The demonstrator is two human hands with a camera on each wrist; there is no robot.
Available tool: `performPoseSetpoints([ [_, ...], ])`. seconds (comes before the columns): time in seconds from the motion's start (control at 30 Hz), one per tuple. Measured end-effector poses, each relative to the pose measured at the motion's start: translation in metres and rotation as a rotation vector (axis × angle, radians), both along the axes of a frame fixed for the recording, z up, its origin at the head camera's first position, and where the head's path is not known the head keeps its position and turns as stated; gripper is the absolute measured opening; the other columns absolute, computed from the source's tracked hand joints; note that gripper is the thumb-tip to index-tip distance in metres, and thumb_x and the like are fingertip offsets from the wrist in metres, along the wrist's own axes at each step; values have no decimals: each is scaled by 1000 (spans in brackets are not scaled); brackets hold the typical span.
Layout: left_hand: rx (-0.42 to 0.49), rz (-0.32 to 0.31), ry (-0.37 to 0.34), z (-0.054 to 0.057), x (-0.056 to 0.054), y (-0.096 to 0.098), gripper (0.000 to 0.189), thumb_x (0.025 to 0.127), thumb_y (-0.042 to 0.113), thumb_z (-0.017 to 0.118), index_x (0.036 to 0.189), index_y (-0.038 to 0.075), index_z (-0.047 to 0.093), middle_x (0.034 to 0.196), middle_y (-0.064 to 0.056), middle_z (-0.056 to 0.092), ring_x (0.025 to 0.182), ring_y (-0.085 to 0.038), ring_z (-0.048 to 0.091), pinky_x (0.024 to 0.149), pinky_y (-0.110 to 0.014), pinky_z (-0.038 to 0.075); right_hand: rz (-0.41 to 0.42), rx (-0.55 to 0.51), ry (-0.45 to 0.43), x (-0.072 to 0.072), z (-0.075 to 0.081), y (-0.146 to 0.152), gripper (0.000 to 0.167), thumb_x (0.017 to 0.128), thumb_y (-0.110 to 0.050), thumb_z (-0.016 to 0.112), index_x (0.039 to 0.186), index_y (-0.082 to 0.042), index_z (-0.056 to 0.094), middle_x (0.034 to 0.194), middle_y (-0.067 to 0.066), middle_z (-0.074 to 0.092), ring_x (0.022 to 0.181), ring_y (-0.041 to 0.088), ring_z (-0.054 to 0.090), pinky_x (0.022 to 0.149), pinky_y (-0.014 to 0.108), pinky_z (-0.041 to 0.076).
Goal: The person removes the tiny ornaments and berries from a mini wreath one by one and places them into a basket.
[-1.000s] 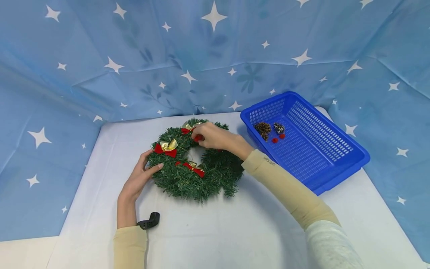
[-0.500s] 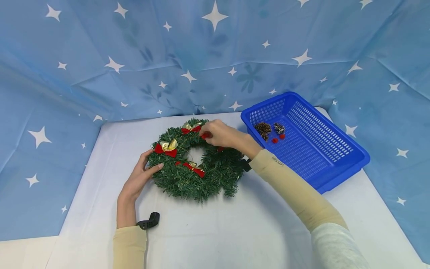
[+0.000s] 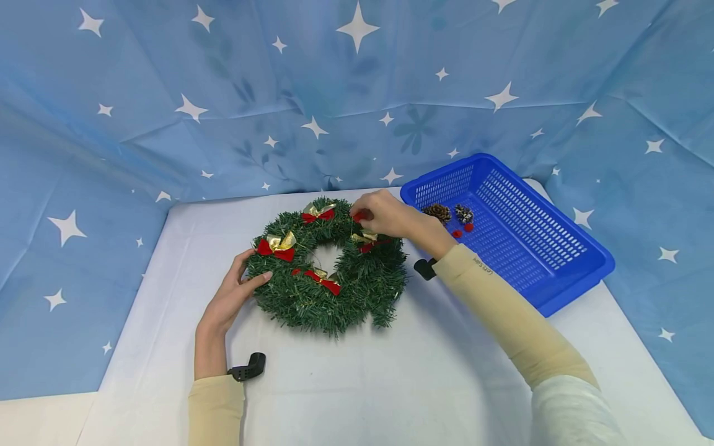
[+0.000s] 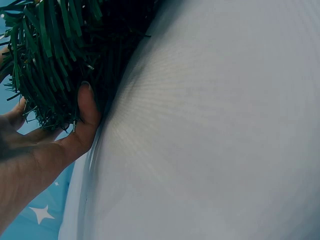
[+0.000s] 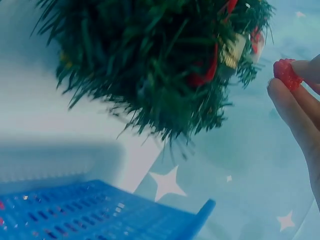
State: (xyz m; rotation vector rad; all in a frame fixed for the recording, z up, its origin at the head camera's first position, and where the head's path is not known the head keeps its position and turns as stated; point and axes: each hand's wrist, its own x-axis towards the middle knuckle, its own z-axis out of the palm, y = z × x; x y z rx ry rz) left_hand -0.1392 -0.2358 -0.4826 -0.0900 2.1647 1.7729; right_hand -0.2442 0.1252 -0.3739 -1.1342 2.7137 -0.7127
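Observation:
A green wreath (image 3: 312,303) with red-and-gold bows lies on the white table. At its left edge my left hand (image 3: 230,296) grips the greenery, thumb on the near side and fingers round the outer rim. My right hand (image 3: 387,215) is over the wreath's far right part, pinching a small red raspberry-like ornament (image 5: 286,74) between thumb and fingertips. In the right wrist view the ornament is apart from the branches. Just below that hand sits a bow (image 3: 368,240), partly covered. A small red piece (image 3: 295,271) rests near the front bow (image 3: 323,280).
A blue plastic basket (image 3: 519,260) stands to the right. Inside are a brown pine cone (image 3: 437,212), a white-tipped pine cone (image 3: 463,214) and two red pieces (image 3: 469,228). Blue star-patterned cloth (image 3: 357,93) hangs behind the table.
My right hand has moved rightward across the wreath with the red ornament, uncovering the far bow and part of the right one. My left hand stays in place.

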Motion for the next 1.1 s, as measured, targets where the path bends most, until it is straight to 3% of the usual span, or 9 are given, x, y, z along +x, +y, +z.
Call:
performPoseSetpoints([
  [0.33, -18, -13, 3, 0, -1, 0, 92, 99, 41, 70, 166, 32, 9, 173, -9, -10, 156, -50, -7, 121, -70, 17, -78, 2, -20, 0, 5, 22, 27, 94, 4, 67, 120, 5, 73, 117, 21, 73, 102, 32, 72, 86, 41, 60],
  [1.1, -9, -8, -2, 1, 0, -1, 92, 99, 41, 70, 166, 32, 9, 173, -9, -12, 156, -50, -7, 121, -71, 17, -182, 15, 46, -5, 15, 70, 23, 91, 1, 71, 114, 1, 75, 106, 19, 75, 98, 32, 72, 83, 46, 59],
])
